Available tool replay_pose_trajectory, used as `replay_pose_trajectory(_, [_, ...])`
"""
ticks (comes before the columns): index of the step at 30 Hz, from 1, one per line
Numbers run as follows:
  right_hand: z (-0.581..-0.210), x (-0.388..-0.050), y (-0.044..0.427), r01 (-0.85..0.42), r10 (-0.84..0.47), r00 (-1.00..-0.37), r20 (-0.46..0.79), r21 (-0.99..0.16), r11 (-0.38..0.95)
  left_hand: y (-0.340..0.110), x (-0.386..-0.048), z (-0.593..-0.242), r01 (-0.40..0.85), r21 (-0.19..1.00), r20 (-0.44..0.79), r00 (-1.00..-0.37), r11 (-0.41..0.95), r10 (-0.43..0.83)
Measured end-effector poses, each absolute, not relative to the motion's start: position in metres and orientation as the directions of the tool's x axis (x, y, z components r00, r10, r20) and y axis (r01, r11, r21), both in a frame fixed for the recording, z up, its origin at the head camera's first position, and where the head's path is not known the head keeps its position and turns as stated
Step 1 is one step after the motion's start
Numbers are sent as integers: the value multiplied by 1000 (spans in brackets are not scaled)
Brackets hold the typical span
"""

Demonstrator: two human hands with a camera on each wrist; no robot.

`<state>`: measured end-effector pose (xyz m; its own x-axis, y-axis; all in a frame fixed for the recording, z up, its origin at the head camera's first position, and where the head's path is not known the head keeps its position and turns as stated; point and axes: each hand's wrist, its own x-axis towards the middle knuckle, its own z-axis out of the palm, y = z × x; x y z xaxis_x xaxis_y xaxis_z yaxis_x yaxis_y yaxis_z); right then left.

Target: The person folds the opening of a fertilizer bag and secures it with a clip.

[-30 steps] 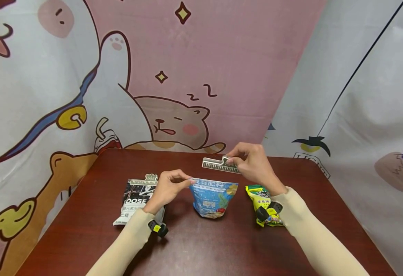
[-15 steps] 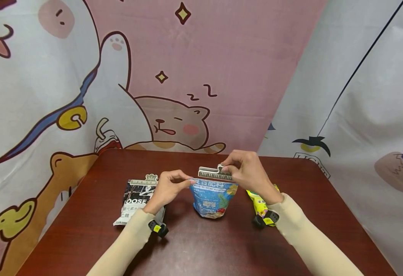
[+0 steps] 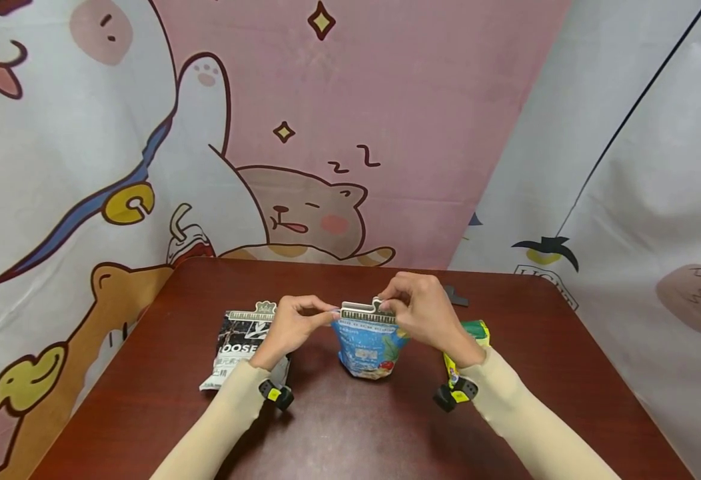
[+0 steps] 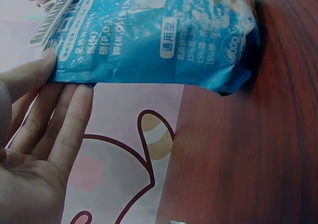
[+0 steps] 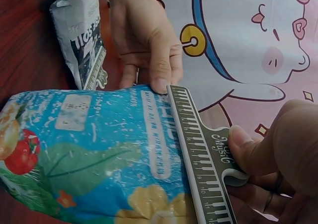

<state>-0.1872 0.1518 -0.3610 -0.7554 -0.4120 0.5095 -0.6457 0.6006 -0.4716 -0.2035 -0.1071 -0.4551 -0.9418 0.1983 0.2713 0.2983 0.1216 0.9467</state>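
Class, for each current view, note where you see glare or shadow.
Head: a soft pale sheen on the table, with dark shadow beside the left sleeve; left wrist: whitish glints on the blue bag; right wrist: small bright flecks across that same bag's crinkled film.

the brown table (image 3: 350, 427) bears a black-and-white bag (image 3: 239, 353), blue bag (image 3: 365, 350), yellow bag (image 3: 478, 331) and perhaps a grey clip (image 3: 458, 298).

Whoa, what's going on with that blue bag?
Someone's left hand pinches a top corner of the blue bag. Their right hand grips a piano-key clip by its handle, and the clip sits across the bag's top edge. To the left is a black-and-white bag with a similar clip on top; to the right, a yellow-and-green bag, partly hidden.
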Motion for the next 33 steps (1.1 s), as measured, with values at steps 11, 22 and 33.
replay_pose_trajectory(11, [-368,-186,148,-639,-415,-762,497,-476,604,-114,-207,-454,327,941,295,-917,84,267])
replay_pose_trajectory(22, [-369,-185,143,-630,-410,-769,491,-471,617,-118,-209,-452,341,939,309,-892,43,330])
replay_pose_trajectory(33, [-373,-182,136,-632,-400,-764,507,-461,624,-120,-209,-451,277,961,261,-913,8,315])
